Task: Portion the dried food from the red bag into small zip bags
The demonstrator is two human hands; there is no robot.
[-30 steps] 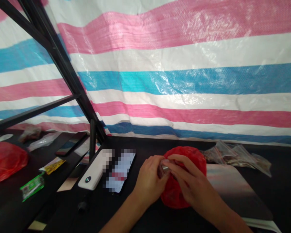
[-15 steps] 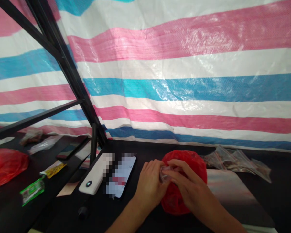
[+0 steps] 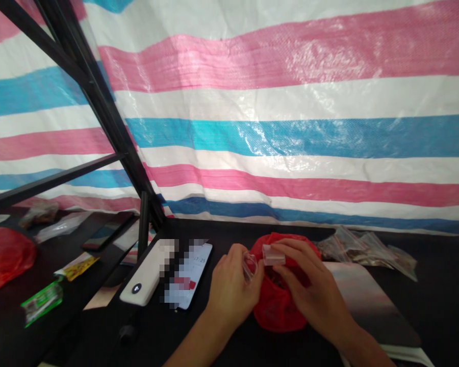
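perhaps "17:25" on phone screen (image 3: 193, 270)

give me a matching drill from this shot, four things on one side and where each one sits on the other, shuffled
Things:
1 power bank
2 small clear bag
3 heap of zip bags
4 green packet

Places:
a far left, on the next table
b by the striped tarp, right of the red bag
c just left of the phone
d between the left hand and right hand

Pairs: 1-c, 2-d, 3-b, 4-a
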